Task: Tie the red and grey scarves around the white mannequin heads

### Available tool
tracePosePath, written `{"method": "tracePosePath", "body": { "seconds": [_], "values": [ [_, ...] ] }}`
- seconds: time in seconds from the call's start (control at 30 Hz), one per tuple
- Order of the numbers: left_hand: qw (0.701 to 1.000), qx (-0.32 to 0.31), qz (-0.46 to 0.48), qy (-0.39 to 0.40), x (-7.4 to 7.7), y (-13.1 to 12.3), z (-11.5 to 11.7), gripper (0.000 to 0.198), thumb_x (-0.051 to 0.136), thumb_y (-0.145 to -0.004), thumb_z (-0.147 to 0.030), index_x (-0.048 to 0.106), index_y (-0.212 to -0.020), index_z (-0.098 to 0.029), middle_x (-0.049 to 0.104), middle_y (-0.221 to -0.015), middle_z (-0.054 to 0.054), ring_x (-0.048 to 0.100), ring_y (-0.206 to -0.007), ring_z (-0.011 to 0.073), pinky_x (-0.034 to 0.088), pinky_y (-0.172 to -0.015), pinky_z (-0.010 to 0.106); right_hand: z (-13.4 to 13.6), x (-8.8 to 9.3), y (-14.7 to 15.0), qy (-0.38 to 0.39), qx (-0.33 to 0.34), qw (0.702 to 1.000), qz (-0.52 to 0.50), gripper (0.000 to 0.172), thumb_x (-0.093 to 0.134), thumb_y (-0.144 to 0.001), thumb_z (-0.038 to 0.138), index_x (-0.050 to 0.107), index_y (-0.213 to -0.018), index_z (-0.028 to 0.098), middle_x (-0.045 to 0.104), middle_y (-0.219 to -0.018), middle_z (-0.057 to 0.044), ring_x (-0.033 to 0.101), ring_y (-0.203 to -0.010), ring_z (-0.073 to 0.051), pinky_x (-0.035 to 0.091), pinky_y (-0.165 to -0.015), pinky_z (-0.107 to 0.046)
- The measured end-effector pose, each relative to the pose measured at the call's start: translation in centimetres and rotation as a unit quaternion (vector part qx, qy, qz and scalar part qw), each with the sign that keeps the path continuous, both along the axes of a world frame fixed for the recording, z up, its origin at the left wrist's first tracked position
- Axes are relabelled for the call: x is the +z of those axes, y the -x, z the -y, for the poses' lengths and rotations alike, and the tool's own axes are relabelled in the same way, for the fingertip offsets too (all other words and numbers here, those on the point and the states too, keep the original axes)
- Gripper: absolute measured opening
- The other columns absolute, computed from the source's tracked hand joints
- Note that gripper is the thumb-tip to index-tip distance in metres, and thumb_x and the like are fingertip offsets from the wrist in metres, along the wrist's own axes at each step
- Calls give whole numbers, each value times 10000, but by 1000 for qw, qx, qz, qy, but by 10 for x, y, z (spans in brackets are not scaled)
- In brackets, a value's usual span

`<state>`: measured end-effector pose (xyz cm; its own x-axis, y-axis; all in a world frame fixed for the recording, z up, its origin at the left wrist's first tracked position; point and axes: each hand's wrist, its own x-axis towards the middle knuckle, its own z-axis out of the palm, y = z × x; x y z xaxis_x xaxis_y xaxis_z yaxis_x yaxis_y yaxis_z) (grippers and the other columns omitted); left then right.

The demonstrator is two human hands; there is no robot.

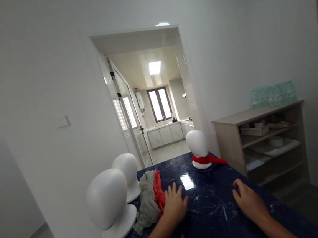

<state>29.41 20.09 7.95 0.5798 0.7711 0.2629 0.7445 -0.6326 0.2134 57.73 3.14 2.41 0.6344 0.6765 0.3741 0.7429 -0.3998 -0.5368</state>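
Observation:
My left hand point(174, 203) is open, its fingers spread, just beside a crumpled red cloth point(158, 190); I cannot tell whether it touches it. A crumpled grey cloth point(147, 198) lies against the red one. To the right, my right hand point(248, 201) hovers over the table with fingers loosely bent and thumb apart, holding nothing visible. Two white mannequin heads stand on the left, a nearer one point(108, 200) and a farther one point(127, 173). At the far end, a third white mannequin head point(197, 143) has a red scarf point(203, 160) around its neck, one end trailing right.
The dark blue marbled table point(209, 221) reflects a light. To the right stands a wooden shelf unit point(228, 141) with boxes and trays inside and several water bottles point(273, 95) on top. Behind the table, a doorway with a glass door point(131, 114) leads to a kitchen.

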Motion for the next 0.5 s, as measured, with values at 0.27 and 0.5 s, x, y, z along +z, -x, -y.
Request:
{"method": "tracePosePath", "body": {
  "seconds": [0.27, 0.5],
  "values": [
    [957, -288, -46, -3, -106, 49, 26, 659, 512, -1013, -661, 350, -1621, -465, 411, -1669, 40, 429, -1535, 379, 426, -1219, 629, -4, -14, 23, -55, 99, 991, 71, 165, 496, -955, 302, 639, -1019, 252, 713, -1048, -66, 661, -1027, -264, 488, -906, -378],
    [958, -282, -30, -37, -106, 47, 26, 666, 459, -1021, -683, 325, -1635, -460, 404, -1684, 15, 434, -1537, 356, 423, -1216, 640, -94, 17, -10, 0, 72, 988, 140, 438, 570, -953, 338, 654, -1355, 187, 718, -1300, -169, 637, -1259, -334, 468, -1076, -432]
  ]
}}
